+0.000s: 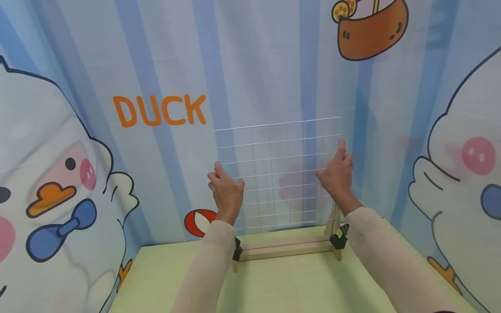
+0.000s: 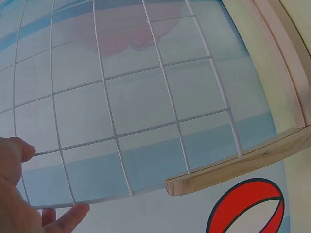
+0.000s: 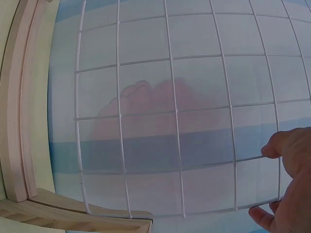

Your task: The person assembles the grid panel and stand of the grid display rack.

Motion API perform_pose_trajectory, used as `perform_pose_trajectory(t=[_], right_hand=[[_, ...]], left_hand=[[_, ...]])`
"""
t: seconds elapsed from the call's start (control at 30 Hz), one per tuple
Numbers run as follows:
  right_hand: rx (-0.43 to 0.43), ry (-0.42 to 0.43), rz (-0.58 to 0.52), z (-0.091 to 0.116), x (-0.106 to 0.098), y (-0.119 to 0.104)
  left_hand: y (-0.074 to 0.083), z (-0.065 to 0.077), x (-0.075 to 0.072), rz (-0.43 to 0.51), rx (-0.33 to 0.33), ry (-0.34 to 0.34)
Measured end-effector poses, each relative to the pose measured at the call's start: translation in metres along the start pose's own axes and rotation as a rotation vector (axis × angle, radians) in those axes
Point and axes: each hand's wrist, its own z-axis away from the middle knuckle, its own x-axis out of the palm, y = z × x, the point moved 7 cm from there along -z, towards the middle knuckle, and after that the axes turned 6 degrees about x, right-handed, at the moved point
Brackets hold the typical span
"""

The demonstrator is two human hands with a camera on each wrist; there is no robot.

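A white wire grid panel (image 1: 279, 158) stands upright, its lower corners set against the wooden uprights of a stand (image 1: 287, 250). My left hand (image 1: 227, 191) holds the panel's left edge, thumb in front and fingers round the outer wire. On the opposite edge, a little higher up, my right hand (image 1: 337, 174) grips in the same way. In the left wrist view the outer wires run down behind a wooden upright (image 2: 233, 167). The right wrist view shows the other upright (image 3: 82, 218) meeting the panel's lower corner.
The stand rests on a pale yellow-green table (image 1: 282, 282), near its back edge. Behind it hangs a striped blue and white curtain (image 1: 258, 56) printed with cartoon ducks, which also covers both sides. A black device (image 1: 338, 237) sits by the right sleeve.
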Motion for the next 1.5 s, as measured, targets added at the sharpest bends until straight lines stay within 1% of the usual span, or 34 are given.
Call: perform_pose_trajectory(t=[0.13, 0.3, 0.4, 0.53, 0.73, 0.97, 1.13, 1.5], right_hand=[[-0.019, -0.004, -0.03, -0.001, -0.002, 0.004], [-0.019, -0.01, -0.055, 0.0, -0.004, 0.013], [-0.023, -0.03, -0.059, 0.002, -0.002, 0.016], [-0.031, -0.046, -0.042, 0.005, 0.003, 0.019], [-0.041, -0.038, -0.016, 0.008, 0.007, 0.024], [-0.043, -0.026, -0.01, 0.01, 0.013, 0.033], [-0.049, -0.018, 0.001, 0.013, 0.016, 0.038], [-0.057, -0.01, 0.014, 0.02, 0.023, 0.047]], left_hand=[[0.0, 0.0, 0.001, -0.018, 0.009, -0.011], [0.001, 0.002, 0.004, -0.032, 0.028, -0.033], [-0.001, 0.005, 0.004, -0.038, 0.021, -0.039], [-0.008, 0.008, 0.005, -0.032, 0.003, -0.048], [-0.012, 0.013, 0.009, -0.018, 0.019, -0.047], [-0.016, 0.019, 0.011, -0.039, 0.013, -0.042], [-0.02, 0.024, 0.013, -0.035, 0.004, -0.041], [-0.033, 0.033, 0.022, -0.051, -0.01, -0.056]])
